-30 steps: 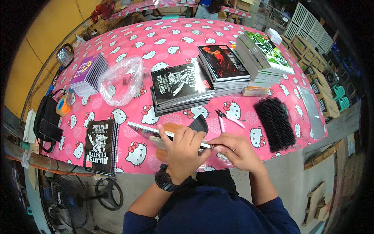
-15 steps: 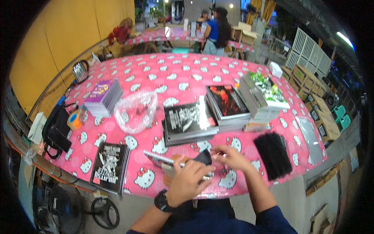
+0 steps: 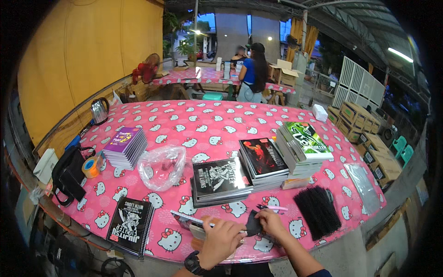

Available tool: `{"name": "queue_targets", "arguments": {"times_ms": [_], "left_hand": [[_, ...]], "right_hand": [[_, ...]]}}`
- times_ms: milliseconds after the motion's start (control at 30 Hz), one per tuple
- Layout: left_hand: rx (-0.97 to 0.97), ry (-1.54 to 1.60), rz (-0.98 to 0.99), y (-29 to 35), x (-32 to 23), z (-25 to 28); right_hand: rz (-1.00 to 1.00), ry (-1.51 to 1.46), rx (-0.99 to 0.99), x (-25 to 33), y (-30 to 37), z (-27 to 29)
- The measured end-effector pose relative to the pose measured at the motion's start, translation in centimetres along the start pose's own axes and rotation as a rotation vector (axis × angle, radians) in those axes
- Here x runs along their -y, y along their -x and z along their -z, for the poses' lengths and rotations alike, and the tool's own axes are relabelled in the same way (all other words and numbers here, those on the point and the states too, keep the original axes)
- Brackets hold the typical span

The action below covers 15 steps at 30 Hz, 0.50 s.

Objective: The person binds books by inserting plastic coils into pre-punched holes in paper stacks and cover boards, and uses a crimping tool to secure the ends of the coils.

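Head view; bk [image 3: 185, 219] thin, wht-edged

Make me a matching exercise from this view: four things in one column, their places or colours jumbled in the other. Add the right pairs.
Things:
1. Open-sided plastic bag
2. Pliers
3. Bristly pile of coils
4. Tilted book

Places or colours:
A. black, on the table to the right of the right hand
B. gripped by the left hand
C. between the purple stack and the pile of black notebooks
D. pink-handled

Right pairs: 1-C, 2-D, 3-A, 4-B
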<state>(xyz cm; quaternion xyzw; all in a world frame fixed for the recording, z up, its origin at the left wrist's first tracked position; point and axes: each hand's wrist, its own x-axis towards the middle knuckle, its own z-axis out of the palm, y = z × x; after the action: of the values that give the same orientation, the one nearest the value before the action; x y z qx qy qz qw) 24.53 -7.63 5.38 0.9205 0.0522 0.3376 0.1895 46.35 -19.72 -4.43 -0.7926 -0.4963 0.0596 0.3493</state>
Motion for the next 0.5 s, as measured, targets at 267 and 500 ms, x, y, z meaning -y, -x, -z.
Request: {"name": "queue_targets", "arguments": {"times_ms": [267, 500], "left_hand": [[0.006, -0.12, -0.025, -0.3, -0.2, 0.5], [-0.012, -0.034, 0.048, -0.8, -0.1, 0.9]], "right_hand": [[0.132, 0.25, 0.078, 3.1, 1.2, 2.2], [0.188, 0.143, 0.154, 2.0, 1.9, 1.5]]}}
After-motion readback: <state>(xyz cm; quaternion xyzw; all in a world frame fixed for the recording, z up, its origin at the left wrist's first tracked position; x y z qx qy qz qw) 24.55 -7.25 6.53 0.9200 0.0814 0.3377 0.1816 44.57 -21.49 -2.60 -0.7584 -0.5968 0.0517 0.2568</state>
